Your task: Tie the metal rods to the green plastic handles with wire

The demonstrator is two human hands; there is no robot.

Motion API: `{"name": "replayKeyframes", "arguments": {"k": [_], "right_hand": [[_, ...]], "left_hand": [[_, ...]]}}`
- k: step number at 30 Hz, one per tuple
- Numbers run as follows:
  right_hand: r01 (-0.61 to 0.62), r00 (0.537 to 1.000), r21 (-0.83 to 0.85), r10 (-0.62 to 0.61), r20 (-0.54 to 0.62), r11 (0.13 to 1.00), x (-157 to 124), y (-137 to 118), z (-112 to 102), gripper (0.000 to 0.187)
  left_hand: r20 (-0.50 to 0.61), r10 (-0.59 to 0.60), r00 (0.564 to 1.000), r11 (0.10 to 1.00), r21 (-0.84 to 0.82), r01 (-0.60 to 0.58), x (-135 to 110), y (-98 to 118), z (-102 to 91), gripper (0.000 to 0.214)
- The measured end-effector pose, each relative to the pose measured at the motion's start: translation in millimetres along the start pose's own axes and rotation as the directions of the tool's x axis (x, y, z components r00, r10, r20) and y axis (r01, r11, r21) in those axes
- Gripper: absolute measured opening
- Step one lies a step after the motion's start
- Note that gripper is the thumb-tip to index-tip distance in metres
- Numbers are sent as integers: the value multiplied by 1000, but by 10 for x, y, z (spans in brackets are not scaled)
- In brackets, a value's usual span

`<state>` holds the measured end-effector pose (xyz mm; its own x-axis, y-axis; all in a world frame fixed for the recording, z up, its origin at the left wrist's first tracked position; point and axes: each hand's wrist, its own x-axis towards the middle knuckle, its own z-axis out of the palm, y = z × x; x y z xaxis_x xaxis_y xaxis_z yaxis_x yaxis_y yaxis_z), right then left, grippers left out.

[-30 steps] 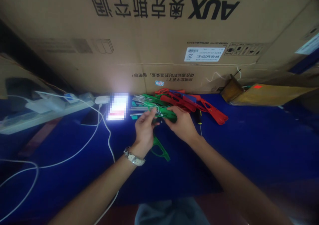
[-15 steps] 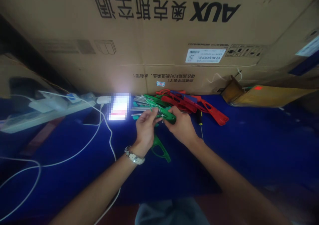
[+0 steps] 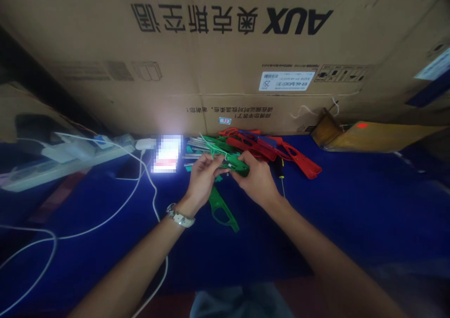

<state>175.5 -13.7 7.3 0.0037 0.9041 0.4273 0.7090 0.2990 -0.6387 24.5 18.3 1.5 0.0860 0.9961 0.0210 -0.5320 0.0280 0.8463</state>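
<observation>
Above the table, my right hand [image 3: 256, 173] is closed around a green plastic lighter casing [image 3: 239, 165] with a finger loop hidden by the fingers. My left hand [image 3: 206, 175] pinches at the casing's left end, where a thin pale wire [image 3: 225, 155] shows. The exact contact under the left fingertips is hidden. Below the hands lies a separate green casing half [image 3: 224, 212] with an open loop. Just behind the hands are metal tubes [image 3: 197, 143] with teal ends and more green casings [image 3: 217, 142]. Red casings [image 3: 258, 148] are heaped to the right.
A screwdriver [image 3: 281, 169] lies right of my right hand. Left of the pile is a lit screen [image 3: 167, 154]. A power strip [image 3: 66, 163] and white cables [image 3: 154, 200] stretch across the left. A large cardboard box [image 3: 211, 83] walls the back; a yellow envelope-like piece [image 3: 383, 137] stands at right.
My left hand and wrist have shifted slightly left, showing more of the loose green casing half below. The right hand keeps its hold on the green casing. The view has tilted a little.
</observation>
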Motion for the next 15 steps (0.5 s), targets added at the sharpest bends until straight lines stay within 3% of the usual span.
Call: {"name": "replayKeyframes", "arguments": {"k": [6, 15], "right_hand": [[-17, 1000, -3, 17, -2, 1000, 2, 2, -25, 15], [-21, 999, -10, 21, 27, 1000, -7, -20, 3, 14]], "left_hand": [[108, -51, 993, 992, 122, 38, 48, 94, -74, 32], [9, -32, 999, 999, -20, 32, -6, 11, -5, 40]]}}
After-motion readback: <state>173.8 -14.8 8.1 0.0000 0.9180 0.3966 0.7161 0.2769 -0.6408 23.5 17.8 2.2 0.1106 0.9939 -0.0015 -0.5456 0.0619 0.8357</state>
